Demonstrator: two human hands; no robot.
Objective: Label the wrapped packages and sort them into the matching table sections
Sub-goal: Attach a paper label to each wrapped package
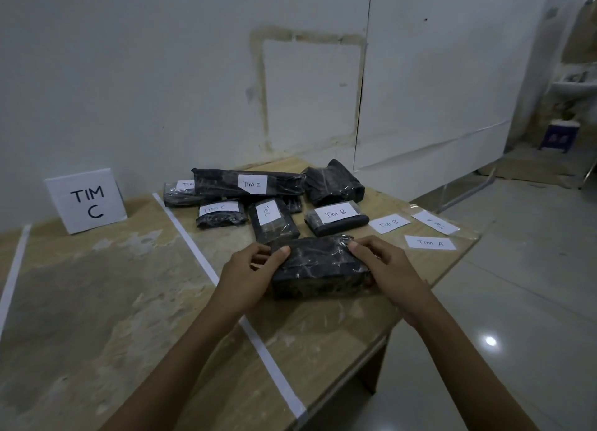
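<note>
Both hands grip an unlabelled black package wrapped in clear film point(318, 267), which rests on the worn plywood surface point(97, 301) near its right edge. The left hand point(248, 273) has its fingers curled over the package's left end, and the right hand point(384, 262) has its fingers closed over the right end. Just behind the package, toward the far edge, lies a crowd of black wrapped packages: several with white "Tim C" labels point(253, 184), one with a "Tim B" label point(336, 214), and a bulky unlabelled bundle point(334, 181) at the far right corner. Three loose white paper labels point(429, 243) lie by the right edge, beside the held package. A strip of white tape point(200, 252) runs across the surface under the left forearm. Left of it stands a white "TIM C" sign point(86, 201).
</note>
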